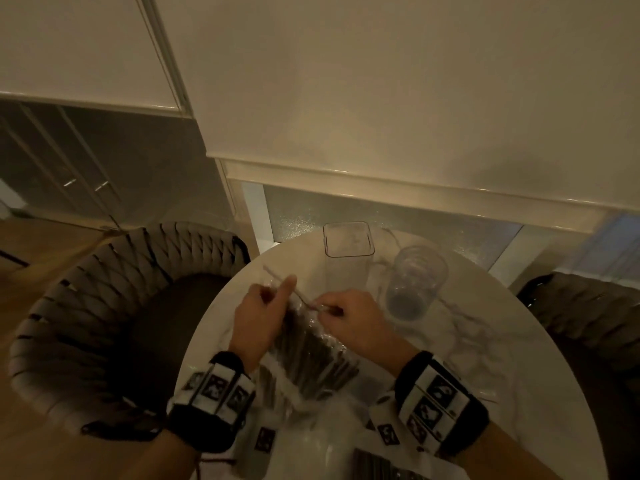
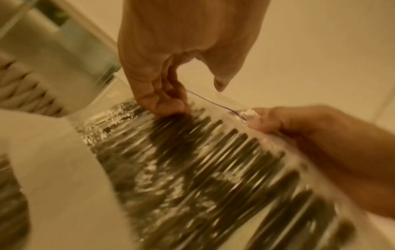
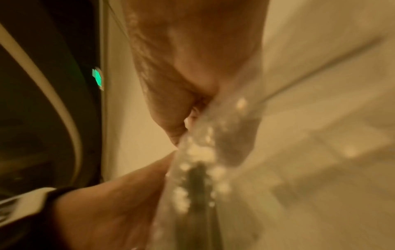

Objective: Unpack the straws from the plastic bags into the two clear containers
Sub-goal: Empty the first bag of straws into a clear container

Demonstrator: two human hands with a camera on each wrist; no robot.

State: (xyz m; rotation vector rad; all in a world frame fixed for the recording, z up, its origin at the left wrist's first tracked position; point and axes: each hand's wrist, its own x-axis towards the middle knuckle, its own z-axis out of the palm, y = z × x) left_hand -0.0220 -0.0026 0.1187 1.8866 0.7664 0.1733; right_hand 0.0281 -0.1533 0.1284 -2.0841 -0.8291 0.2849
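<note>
A clear plastic bag of dark straws (image 1: 311, 355) lies tilted over the round white table (image 1: 467, 341). My left hand (image 1: 273, 292) pinches the left part of the bag's top edge, thumb raised. My right hand (image 1: 329, 308) pinches the same edge further right. In the left wrist view the left hand (image 2: 177, 104) and right hand (image 2: 256, 121) hold the bag (image 2: 203, 160), with the thin edge stretched between them. The right wrist view is blurred: right hand (image 3: 188, 121), bag (image 3: 203, 160), left hand (image 3: 132, 186). A square clear container (image 1: 348, 242) and a round clear container (image 1: 415, 282) stand beyond, both without straws.
More plastic packaging (image 1: 329, 427) and another pack of dark straws (image 1: 381, 465) lie at the table's near edge. A woven chair (image 1: 104, 306) stands on the left and another chair (image 1: 588, 306) on the right. A wall and window sill lie behind the table.
</note>
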